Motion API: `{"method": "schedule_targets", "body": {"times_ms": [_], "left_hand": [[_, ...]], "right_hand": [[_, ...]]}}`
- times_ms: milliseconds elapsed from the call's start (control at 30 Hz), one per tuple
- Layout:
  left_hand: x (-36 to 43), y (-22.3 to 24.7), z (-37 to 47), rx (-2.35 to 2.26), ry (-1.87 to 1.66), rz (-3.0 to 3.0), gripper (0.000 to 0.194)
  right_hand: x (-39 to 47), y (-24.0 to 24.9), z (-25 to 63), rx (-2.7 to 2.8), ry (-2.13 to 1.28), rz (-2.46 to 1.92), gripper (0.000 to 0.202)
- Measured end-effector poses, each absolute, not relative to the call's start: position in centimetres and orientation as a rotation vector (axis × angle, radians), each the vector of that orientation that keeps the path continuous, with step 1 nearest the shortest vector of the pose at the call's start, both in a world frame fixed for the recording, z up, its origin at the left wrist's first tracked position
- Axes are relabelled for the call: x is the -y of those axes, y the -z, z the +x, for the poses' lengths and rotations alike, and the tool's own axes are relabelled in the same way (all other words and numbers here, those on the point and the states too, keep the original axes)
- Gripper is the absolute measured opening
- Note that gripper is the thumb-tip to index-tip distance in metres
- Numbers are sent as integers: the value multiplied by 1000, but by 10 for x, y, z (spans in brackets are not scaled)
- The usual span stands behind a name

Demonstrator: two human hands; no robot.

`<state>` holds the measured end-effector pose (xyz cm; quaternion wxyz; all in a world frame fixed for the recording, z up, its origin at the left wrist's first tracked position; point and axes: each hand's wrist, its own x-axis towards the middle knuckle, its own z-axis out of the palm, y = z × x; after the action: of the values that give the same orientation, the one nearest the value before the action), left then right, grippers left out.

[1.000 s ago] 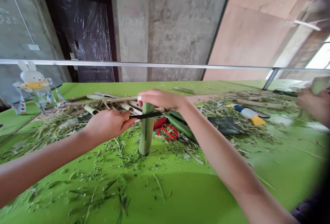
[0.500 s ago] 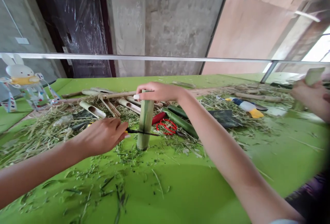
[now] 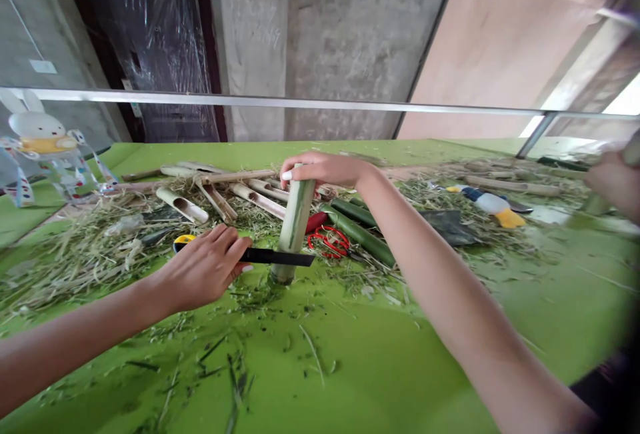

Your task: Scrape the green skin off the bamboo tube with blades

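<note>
My left hand [image 3: 207, 267] is closed around a utility knife [image 3: 285, 256] with a yellow-and-black handle. Its wide dark blade lies across the near side of a bamboo tube [image 3: 296, 217], low down; whether it cuts in I cannot tell. The tube leans a little to the right, its lower end on the green table [image 3: 380, 361]. From above, my right hand [image 3: 325, 171] wraps its fingers over the tube's top end. Fine green shavings [image 3: 250, 297] lie around its foot.
Behind are split bamboo pieces [image 3: 183, 206], red-handled scissors [image 3: 330, 241], dark green cylinders [image 3: 357, 237] and a heap of dry shavings [image 3: 75, 264]. A white-and-yellow glove [image 3: 493, 206] lies right. Another person's hand [image 3: 613, 177] shows at the right edge. A rabbit figure [image 3: 37, 129] stands left.
The bamboo tube has gone from nearly upright to leaning right, with my right hand on its top. The knife blade has turned, so its broad face now shows.
</note>
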<state>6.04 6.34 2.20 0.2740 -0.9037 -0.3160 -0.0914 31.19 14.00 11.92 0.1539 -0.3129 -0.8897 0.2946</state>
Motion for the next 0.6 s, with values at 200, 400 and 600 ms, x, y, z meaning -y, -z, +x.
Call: {"method": "schedule_targets", "body": {"times_ms": [200, 400, 600], "left_hand": [[-63, -26, 63, 872, 191, -2439, 28], [-62, -25, 61, 920, 171, -2459, 28], [-57, -13, 63, 1109, 142, -2477, 26]], "right_hand": [[-136, -121, 310, 2574, -780, -862, 20], [-131, -121, 307, 2500, -825, -860, 26], [-146, -103, 301, 2235, -998, -860, 51]]}}
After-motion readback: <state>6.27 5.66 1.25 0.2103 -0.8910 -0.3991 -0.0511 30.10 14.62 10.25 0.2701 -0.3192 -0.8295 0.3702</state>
